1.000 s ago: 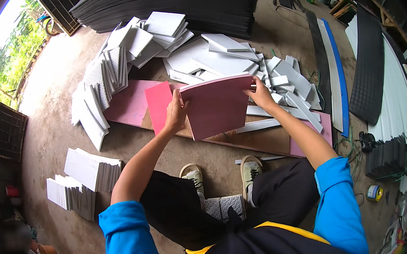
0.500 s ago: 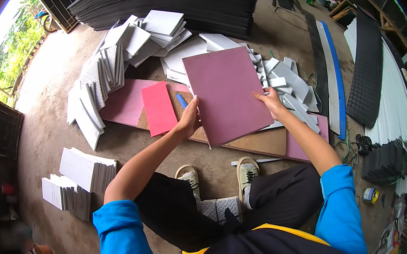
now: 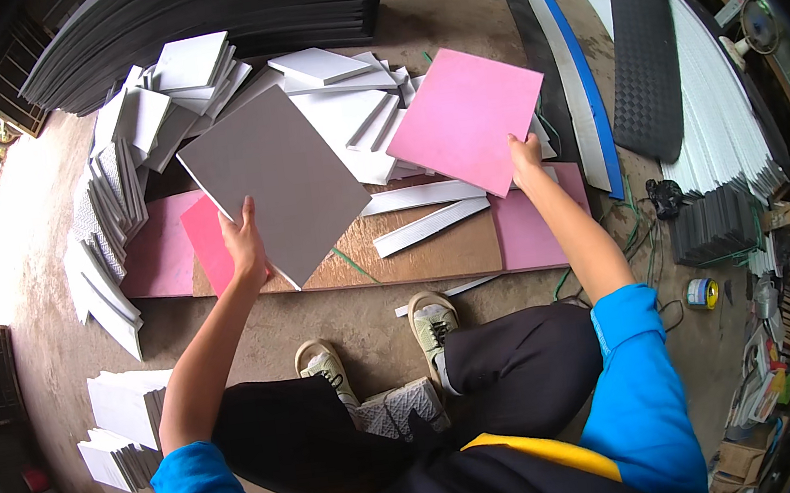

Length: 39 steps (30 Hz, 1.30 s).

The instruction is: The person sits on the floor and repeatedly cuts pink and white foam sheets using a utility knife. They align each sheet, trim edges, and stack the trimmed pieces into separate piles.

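Note:
My left hand [image 3: 244, 242] is closed on the lower left edge of a dark grey foam sheet [image 3: 276, 182] with a pale edge, raised and turned cornerwise. In my right hand [image 3: 525, 156], a smaller-looking pink foam sheet [image 3: 466, 119] is gripped by its lower right edge. The two sheets are apart. Behind my left hand lies a bright pinkish-red sheet [image 3: 208, 246], partly covered. Under it all, a brown board [image 3: 445, 258] with pink ends rests on the floor, and white strips [image 3: 432, 228] lie across it.
Many white foam pieces [image 3: 189, 65] are heaped in a curve behind the board. A thick stack of black sheets [image 3: 214, 24] stands farther back. White blocks [image 3: 126, 404] sit at the left. A patterned black mat [image 3: 641, 53] leans at the right, near a yellow tin [image 3: 702, 294].
The purplish sheet held in both hands has given way to two separate sheets, grey at left and pink at right. My hands have spread apart, and the view has turned rightward.

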Available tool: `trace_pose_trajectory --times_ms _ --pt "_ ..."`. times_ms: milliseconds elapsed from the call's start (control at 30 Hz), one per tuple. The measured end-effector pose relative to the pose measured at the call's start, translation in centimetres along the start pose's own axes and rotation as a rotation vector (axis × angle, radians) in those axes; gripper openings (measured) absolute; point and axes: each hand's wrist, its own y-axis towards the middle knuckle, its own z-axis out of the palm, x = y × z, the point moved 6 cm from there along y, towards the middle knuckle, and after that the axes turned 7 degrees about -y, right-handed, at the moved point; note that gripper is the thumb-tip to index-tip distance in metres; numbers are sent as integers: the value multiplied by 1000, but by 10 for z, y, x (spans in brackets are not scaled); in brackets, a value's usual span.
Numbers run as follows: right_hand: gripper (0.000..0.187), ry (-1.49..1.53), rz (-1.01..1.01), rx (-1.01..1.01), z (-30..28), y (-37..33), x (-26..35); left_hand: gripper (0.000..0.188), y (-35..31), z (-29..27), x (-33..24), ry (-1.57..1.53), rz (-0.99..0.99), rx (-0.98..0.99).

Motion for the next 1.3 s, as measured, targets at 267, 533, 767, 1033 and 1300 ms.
trace_pose_trajectory --times_ms 267,533,767,1033,1300 --pt "47 -492 56 -69 -35 49 -140 40 14 -10 67 74 -232 66" --pt "39 -692 -904 149 111 -42 14 37 13 -117 69 44 -132 -305" --pt "17 -615 -1173 1038 302 -202 5 40 -57 -226 109 -37 -100 -634" --pt "43 -844 -1184 949 392 -251 -66 45 -113 -241 163 -4 -102 -751" --pt "51 -1135 -1253 762 428 -235 -69 48 -117 -253 194 -173 -194 -797"
